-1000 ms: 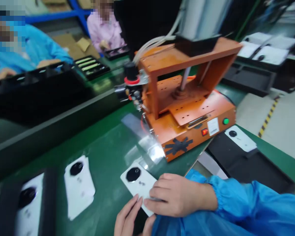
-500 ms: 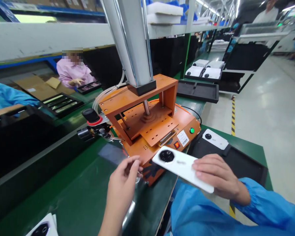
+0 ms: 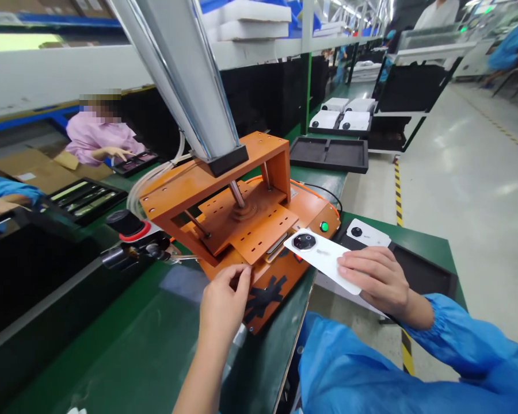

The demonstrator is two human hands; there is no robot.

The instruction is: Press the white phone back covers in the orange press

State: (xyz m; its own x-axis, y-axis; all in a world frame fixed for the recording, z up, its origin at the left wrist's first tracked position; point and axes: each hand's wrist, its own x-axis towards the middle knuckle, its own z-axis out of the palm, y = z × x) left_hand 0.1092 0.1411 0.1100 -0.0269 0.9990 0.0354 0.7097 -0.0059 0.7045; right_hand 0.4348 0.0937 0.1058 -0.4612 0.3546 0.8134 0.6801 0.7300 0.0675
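Note:
My right hand [image 3: 377, 282] grips the lower end of a white phone [image 3: 326, 257] with a round black camera area. Its back faces up, and it is tilted in front of the orange press [image 3: 263, 215]. Close to the press's front left edge, my left hand [image 3: 227, 293] has its fingers curled and thumb against them; anything between the fingertips is hidden. Under the press plate a flat piece [image 3: 278, 244] shows only in part. Another white phone [image 3: 368, 232] lies on a black tray [image 3: 427, 270] at the right.
A black knob [image 3: 123, 221] with a red ring juts out left of the press. Behind stand a divided black tray [image 3: 328, 154] and a tray of white phones [image 3: 345, 117]. Across the bench a person in pink [image 3: 99, 135] handles a tray; a blue sleeve [image 3: 8, 190] is nearby.
The camera view has shifted. The phone in my right hand has moved closer to the press front. My left hand's fingers have drawn together near the press edge.

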